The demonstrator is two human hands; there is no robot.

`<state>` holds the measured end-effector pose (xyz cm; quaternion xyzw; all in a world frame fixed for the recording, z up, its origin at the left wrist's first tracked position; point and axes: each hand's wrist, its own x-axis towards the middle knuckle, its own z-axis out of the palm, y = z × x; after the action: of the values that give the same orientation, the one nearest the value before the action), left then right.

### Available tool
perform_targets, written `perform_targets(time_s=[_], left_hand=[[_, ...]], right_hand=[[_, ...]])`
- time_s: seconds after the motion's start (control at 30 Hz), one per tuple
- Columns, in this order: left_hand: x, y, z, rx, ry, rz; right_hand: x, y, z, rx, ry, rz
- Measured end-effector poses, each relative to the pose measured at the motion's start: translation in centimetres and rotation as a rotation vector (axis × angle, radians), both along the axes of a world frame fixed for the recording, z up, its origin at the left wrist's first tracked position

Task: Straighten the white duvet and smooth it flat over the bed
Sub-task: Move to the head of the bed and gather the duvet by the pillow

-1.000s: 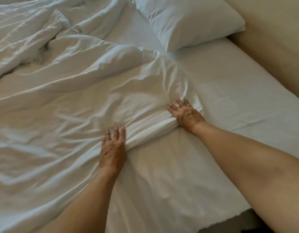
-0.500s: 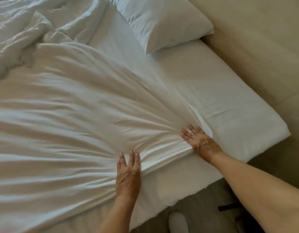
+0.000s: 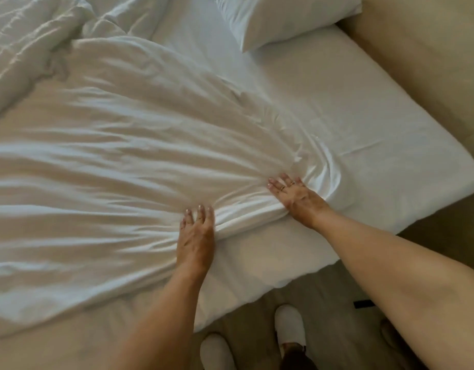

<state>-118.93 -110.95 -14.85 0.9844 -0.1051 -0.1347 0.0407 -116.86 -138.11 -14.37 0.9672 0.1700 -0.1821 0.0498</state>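
Duvet [image 3: 123,161] edge sits bunched in our left hand [image 3: 195,236] and right hand [image 3: 297,198], both squeezing it, still wrinkly beyond our fingers.

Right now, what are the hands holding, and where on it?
Both the left hand and right hand grip the white duvet along its bunched near edge.

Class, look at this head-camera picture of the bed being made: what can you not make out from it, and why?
- Left hand and right hand: thumbs and palms hidden under the bunched duvet edge.
- The duvet's far and left parts: cut off by the frame edges.
- The pillow: top cut off by the upper edge.
- The slippers: partly hidden by the arms and the lower edge.
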Motion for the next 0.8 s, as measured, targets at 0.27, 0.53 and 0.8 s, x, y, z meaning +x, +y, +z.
perform_targets(time_s=[0.27, 0.53, 0.8], left_hand=[[-5.4, -1.1, -1.3, -0.152, -0.056, -0.115], [-6.5, 17.8, 0.7, 0.041, -0.093, 0.119], [-9.4, 44.7, 3.2, 0.251, -0.042, 0.431]], right_hand=[[-4.0, -1.8, 1.1, 0.029, 0.108, -0.131], [-3.9, 13.9, 4.2, 0.180, 0.106, 0.155], [-5.5, 40.9, 2.2, 0.311, 0.134, 0.417]])
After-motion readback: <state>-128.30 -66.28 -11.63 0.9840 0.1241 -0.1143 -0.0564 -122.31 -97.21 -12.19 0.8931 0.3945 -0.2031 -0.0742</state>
